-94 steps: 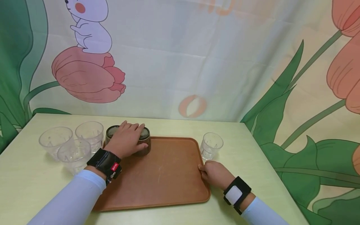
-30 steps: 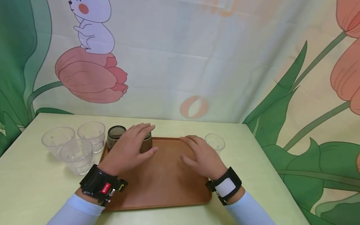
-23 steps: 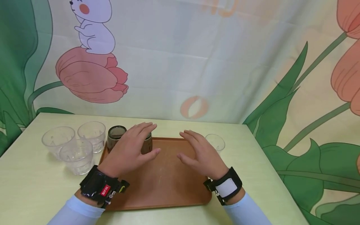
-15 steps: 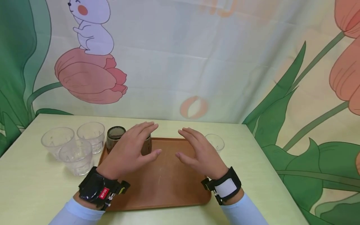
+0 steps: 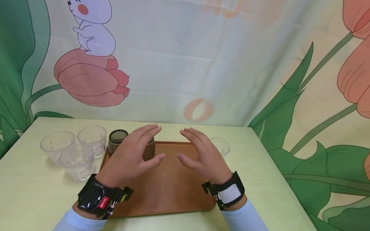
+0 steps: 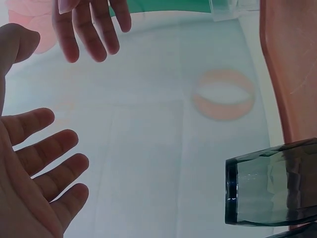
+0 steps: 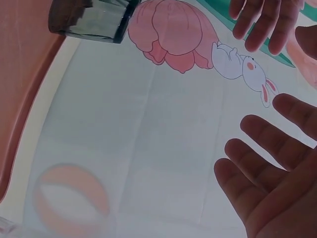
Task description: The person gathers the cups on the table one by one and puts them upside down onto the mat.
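Note:
My left hand (image 5: 133, 150) is held over the left part of a brown tray (image 5: 170, 189), fingers extended and thumb apart, holding nothing. Opposite it, my right hand (image 5: 206, 157) hovers over the tray's right side, also with straight fingers and nothing in it. The two palms face each other across a gap. A smoky dark glass (image 5: 117, 141) stands upside down at the tray's back left corner. Beside it, a second dark glass (image 5: 149, 150) is partly hidden by my left hand. In the left wrist view, one dark glass (image 6: 267, 183) shows below the hands' level.
Three clear glasses stand left of the tray: a rear one (image 5: 92, 138), an outer one (image 5: 57, 146) and a front one (image 5: 76, 160). Another clear glass (image 5: 221, 146), partly behind my right hand, is right of the tray. A printed curtain (image 5: 167, 64) hangs behind the table.
My left hand has come up off the dark glasses. My right hand has let go of the tray's right edge and moved left over the tray. Lately both only drift slightly.

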A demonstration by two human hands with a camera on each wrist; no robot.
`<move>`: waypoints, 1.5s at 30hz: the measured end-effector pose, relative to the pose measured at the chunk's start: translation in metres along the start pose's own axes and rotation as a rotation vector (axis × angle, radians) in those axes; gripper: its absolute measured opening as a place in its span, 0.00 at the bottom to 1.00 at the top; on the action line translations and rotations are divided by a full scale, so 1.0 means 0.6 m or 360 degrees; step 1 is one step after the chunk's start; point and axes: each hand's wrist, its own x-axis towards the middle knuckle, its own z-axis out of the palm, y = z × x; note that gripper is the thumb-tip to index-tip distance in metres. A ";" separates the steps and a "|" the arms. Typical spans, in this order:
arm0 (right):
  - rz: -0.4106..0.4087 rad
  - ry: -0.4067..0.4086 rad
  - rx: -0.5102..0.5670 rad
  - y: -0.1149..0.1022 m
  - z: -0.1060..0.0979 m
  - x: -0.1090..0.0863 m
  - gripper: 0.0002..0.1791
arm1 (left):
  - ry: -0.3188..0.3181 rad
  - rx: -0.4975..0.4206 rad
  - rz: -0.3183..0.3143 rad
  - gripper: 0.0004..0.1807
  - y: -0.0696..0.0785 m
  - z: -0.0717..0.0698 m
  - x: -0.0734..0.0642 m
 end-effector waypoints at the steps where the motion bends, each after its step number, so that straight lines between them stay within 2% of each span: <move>1: -0.0003 0.0005 0.0009 -0.001 0.000 0.000 0.38 | 0.0001 -0.0003 0.0003 0.42 0.001 -0.001 -0.001; 8: -0.0093 0.0068 0.0015 -0.004 -0.003 0.000 0.38 | -0.0005 -0.0001 0.0008 0.41 0.004 -0.002 -0.003; 13: -0.0131 0.0067 0.0024 -0.005 0.000 -0.001 0.38 | -0.0004 -0.0002 0.0013 0.41 0.002 -0.002 -0.004; 27: -0.0133 0.0052 0.0056 -0.012 -0.005 -0.005 0.37 | 0.0008 -0.0025 0.0055 0.41 0.005 -0.001 -0.006; 35: -0.0171 0.0085 0.0023 -0.009 -0.004 -0.006 0.38 | -0.0009 -0.0029 0.0026 0.40 0.005 0.001 -0.007; 45: -0.0132 0.0060 -0.0006 -0.003 -0.004 -0.005 0.38 | -0.0026 -0.0012 0.0059 0.41 0.006 0.008 -0.004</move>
